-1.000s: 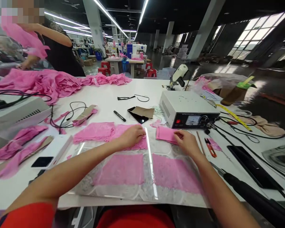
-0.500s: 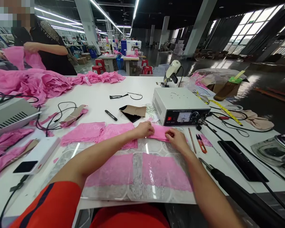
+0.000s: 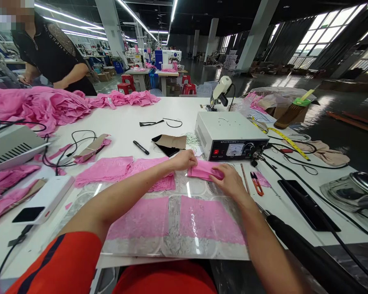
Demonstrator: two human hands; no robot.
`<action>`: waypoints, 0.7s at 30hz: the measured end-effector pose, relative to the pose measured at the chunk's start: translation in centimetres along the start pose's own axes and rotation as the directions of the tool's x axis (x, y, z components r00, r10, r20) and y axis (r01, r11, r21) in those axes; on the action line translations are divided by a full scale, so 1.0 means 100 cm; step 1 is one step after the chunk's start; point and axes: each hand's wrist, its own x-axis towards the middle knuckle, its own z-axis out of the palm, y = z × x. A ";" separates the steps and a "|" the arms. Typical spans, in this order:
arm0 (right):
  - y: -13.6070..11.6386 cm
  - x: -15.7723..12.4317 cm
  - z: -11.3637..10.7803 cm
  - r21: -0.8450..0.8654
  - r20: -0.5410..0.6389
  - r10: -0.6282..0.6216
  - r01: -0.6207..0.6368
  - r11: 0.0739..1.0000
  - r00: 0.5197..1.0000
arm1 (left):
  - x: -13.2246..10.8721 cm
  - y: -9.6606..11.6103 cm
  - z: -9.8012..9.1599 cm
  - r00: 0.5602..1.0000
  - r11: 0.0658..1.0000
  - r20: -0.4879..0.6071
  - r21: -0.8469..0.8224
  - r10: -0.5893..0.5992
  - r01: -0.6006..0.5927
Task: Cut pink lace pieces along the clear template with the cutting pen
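A small stack of pink fabric pieces lies just in front of the grey control box. My left hand pinches its far left corner. At its right end my right hand has the fingers curled over the cloth, and that end looks lifted or folded. Left of my left hand rest two pink lace pieces. Nearer to me, a clear sheet covers or carries two flat pink panels.
Beyond the stack stands the grey control box with cables. To the right lie orange thread snips, a black phone and a black-handled tool. A marker and a white power bank lie left. A co-worker stands behind piled pink cloth.
The fabric's right end has been raised or folded inward by my right hand. My left hand has shifted slightly along the far edge. The co-worker's hands have lowered from the held-up pink cloth.
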 end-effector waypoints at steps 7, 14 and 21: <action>-0.006 -0.013 -0.021 -0.159 -0.081 0.023 -0.035 0.987 0.996 | -0.016 0.021 -0.024 0.997 0.996 0.058 -0.077 -0.045 0.050; -0.030 -0.099 -0.045 -0.203 -0.025 -0.338 0.326 0.923 0.941 | -0.097 0.050 -0.007 0.980 0.981 0.195 -0.193 0.047 -0.009; -0.031 -0.145 -0.055 -0.153 0.068 -0.444 0.449 0.880 0.894 | -0.139 0.062 0.017 0.960 0.977 0.246 -0.199 0.131 -0.082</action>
